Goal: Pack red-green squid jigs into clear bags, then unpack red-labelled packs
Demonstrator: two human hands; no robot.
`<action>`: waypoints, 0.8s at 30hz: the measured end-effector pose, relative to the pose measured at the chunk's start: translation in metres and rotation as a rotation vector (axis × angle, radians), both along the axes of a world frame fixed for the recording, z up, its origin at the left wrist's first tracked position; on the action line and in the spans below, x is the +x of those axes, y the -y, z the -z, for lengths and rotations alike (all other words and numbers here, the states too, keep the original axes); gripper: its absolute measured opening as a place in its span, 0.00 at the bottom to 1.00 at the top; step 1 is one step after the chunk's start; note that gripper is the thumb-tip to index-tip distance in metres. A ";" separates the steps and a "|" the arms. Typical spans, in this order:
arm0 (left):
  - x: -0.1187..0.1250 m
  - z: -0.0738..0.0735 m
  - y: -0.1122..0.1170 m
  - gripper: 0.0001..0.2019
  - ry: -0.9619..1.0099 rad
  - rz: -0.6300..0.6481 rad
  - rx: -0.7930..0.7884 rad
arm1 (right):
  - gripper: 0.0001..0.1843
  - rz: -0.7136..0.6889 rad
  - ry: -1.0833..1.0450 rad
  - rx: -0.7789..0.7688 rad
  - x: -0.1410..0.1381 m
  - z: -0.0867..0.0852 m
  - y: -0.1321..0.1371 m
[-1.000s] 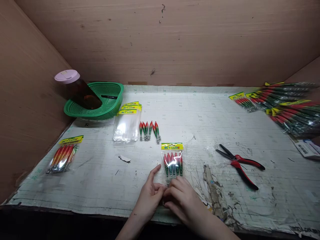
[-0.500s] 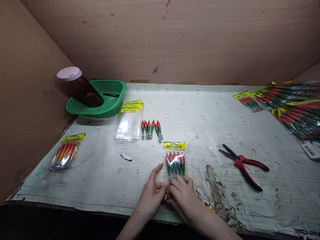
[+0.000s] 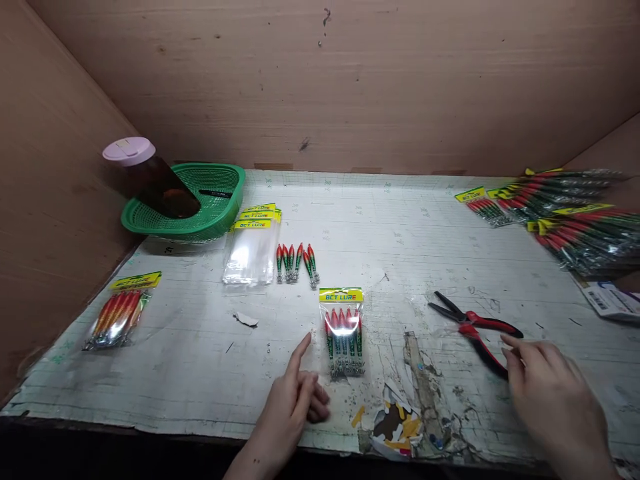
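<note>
A sealed clear bag of red-and-green lures [image 3: 343, 332] with a yellow header lies on the table near its front edge. My left hand [image 3: 295, 400] rests just left of it, forefinger stretched out, other fingers loosely curled, holding nothing. My right hand [image 3: 550, 387] is at the right, fingers spread, its fingertips right by the red handles of the pliers [image 3: 475, 328]; it holds nothing.
Loose red-green lures [image 3: 297, 261] lie beside a stack of unfilled bags [image 3: 251, 248]. A green basket [image 3: 190, 200] holds a dark bottle with a pink lid [image 3: 145, 175]. A bag of orange lures [image 3: 119, 313] lies left; several filled bags [image 3: 565, 215] pile up right. The table cover is torn at the front [image 3: 400, 420].
Both hands were together at the bag's lower end. Now they have let go: the right hand has moved right to the pliers, and the left hand has drawn slightly back.
</note>
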State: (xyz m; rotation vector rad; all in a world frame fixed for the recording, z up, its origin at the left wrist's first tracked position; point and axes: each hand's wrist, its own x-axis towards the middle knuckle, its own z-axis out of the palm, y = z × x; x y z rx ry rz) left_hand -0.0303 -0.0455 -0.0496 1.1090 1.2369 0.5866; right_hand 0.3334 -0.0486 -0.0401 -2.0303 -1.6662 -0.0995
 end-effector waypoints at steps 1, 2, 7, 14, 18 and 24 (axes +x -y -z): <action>-0.007 -0.001 0.001 0.26 -0.107 0.065 0.177 | 0.16 -0.116 0.112 0.057 -0.010 -0.005 0.000; -0.013 -0.001 0.000 0.23 -0.210 0.128 0.373 | 0.13 -0.271 0.155 0.102 -0.025 -0.010 0.000; -0.010 -0.003 -0.013 0.25 -0.514 0.294 0.925 | 0.06 -0.840 0.039 0.081 -0.111 -0.008 0.002; 0.013 0.005 -0.033 0.35 -0.594 0.491 1.029 | 0.10 -0.811 -0.021 0.129 -0.159 0.015 -0.016; 0.008 0.003 -0.042 0.34 -0.594 0.524 1.072 | 0.11 -0.800 -0.032 0.099 -0.163 0.019 -0.022; 0.009 0.000 -0.049 0.27 -0.549 0.523 1.130 | 0.10 -0.782 -0.021 0.138 -0.164 0.026 -0.021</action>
